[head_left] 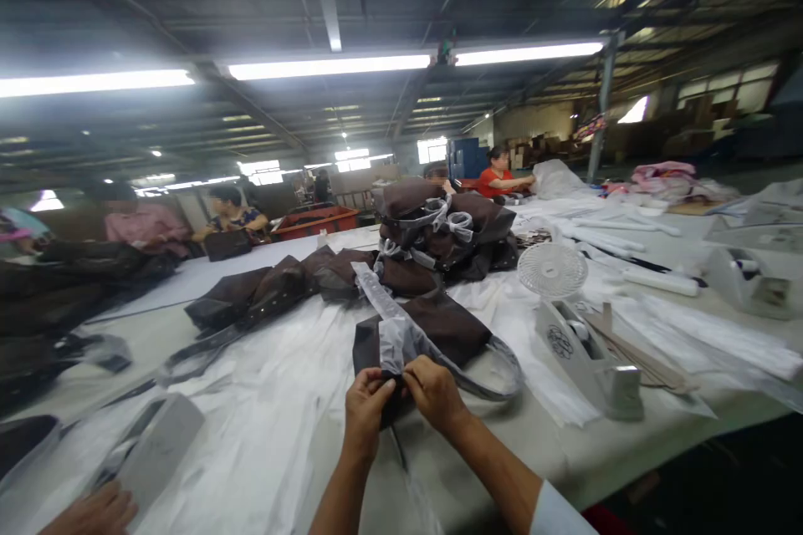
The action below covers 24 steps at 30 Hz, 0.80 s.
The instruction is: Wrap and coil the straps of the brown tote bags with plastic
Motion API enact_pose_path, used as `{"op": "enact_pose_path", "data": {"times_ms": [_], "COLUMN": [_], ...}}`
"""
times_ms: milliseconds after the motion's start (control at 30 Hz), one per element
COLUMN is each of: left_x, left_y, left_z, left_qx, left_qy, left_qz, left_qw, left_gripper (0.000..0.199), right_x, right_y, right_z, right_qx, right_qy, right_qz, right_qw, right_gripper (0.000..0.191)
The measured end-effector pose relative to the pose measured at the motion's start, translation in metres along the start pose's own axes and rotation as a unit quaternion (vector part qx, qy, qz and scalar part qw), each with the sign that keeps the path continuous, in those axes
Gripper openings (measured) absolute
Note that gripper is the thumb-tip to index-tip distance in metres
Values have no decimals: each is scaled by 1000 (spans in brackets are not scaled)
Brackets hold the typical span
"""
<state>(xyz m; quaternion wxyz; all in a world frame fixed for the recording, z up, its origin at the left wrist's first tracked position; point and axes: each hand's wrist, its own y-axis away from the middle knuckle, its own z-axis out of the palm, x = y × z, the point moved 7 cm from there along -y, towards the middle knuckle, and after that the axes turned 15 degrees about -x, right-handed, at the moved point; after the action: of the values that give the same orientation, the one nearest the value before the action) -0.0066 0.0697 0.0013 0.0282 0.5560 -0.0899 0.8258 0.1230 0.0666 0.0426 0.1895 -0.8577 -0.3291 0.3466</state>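
Observation:
A dark brown handbag (448, 326) lies on the table directly in front of me. My left hand (367, 411) is closed, thumb and fingers pinching the bag's near edge. Close beside it, my right hand (437, 394) is also closed on that edge, its fingertips almost meeting the left ones. Under and between the fingertips, the exact spot they grip is partly hidden. Translucent white wrapping (392, 343) covers the part just beyond my fingers. The bag's strap (502, 380), sheathed in clear plastic, loops out to the right.
A tape dispenser (583, 359) and a small white fan (552, 270) stand right of the bag. More brown bags (477, 221) are heaped behind. Thin white sheets (251, 401) cover the left. Another person's hand (94, 512) touches a second dispenser (154, 456). Co-workers sit farther off.

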Motion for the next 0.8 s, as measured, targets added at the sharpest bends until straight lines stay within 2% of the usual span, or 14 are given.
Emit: {"op": "enact_pose_path", "data": {"times_ms": [133,267,467,567,633,700,800], "left_x": [1,-3,-6,-7,-7,-7,-5], "left_y": [2,1,-1,0,1,1,-1], "left_z": [0,1,0,-1,-3,-3,-1], "left_qx": [0,-1,3,2,11,22,27], "left_qy": [10,13,19,15,16,19,16], "left_qz": [-4,-8,0,-4,-5,0,13], "left_qw": [1000,1000,1000,1000,1000,1000,999], "left_gripper": [46,48,53,47,44,42,42], "right_x": [0,3,3,-6,-5,7,23], "right_y": [-3,-3,1,7,10,14,18], "right_z": [-2,-5,5,9,5,2,18], "right_qx": [-16,-23,-14,-26,-26,-9,-7], "right_qy": [56,54,65,59,-3,-132,-343], "right_qz": [-8,-16,-21,-35,-12,63,163], "right_qw": [998,998,998,997,1000,989,925], "right_gripper": [20,19,19,20,21,15,26]}}
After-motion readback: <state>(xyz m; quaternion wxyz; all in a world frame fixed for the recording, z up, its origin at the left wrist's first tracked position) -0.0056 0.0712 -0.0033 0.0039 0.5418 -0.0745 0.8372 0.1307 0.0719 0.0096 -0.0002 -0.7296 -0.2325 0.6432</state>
